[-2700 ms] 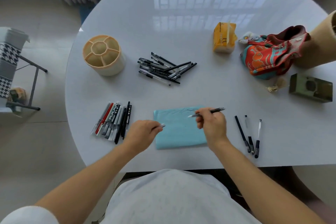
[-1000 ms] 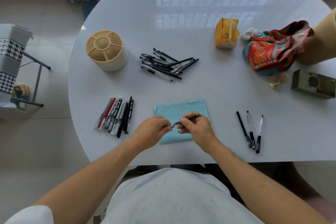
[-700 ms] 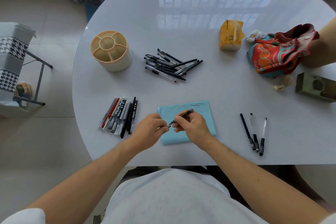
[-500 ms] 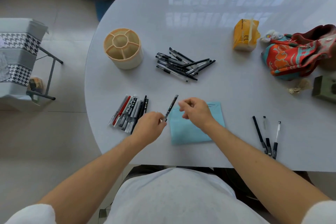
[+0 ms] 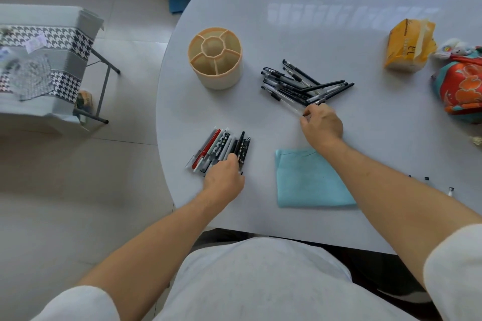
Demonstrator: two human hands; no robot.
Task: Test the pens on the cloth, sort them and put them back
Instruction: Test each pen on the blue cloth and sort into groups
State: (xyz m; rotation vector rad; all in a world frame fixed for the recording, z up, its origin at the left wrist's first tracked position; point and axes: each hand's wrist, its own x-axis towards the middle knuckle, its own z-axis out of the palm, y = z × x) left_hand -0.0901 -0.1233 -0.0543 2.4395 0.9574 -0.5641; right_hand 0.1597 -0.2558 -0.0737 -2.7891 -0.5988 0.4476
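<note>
Reaching forward, my right hand [image 5: 322, 122] pinches a clear pen [image 5: 284, 101] at the loose pile [image 5: 302, 85]; my left hand [image 5: 224, 177] covers the sorted row's [image 5: 221, 148] near ends, grip unclear. My forearm hides part of the cloth [image 5: 307, 180] and rejected pens.

You wear a plain white short-sleeved top; its loose front fills the bottom middle of the head view in soft folds. Your left sleeve [image 5: 75, 303] ends above the elbow, and so does your right sleeve [image 5: 455, 263], each with a rounded, unmarked hem. Both forearms are bare down to your left hand [image 5: 224, 177] and right hand [image 5: 322, 122], with no watch, ring or glove showing
</note>
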